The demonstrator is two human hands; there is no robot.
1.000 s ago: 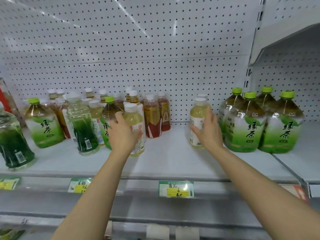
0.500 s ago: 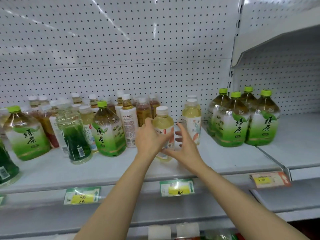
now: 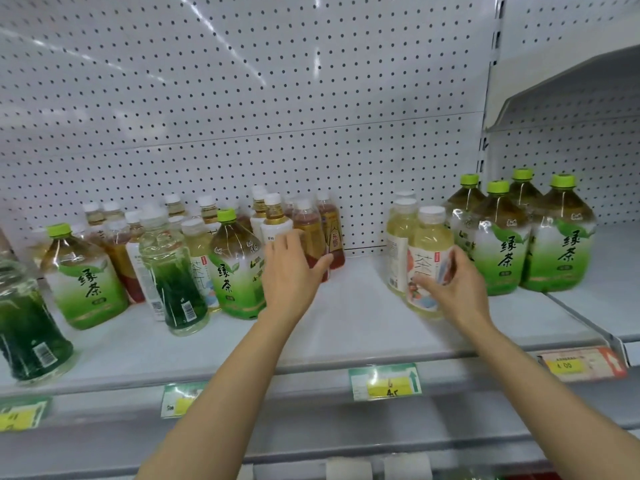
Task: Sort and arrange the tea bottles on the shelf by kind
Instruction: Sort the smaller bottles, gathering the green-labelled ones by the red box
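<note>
Your white shelf [image 3: 346, 327] carries mixed tea bottles [image 3: 194, 258] at its left. Four large green-capped green tea bottles [image 3: 519, 237] stand at its right, pale yellow bottles [image 3: 401, 244] just beside them.

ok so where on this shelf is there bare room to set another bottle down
The widest bare patch is mid-shelf, between the red-brown tea bottles by the left hand and the pale yellow bottle the right hand holds. The front strip is bare too. Left of centre is crowded, as is the far right with large green-cap bottles.
</note>
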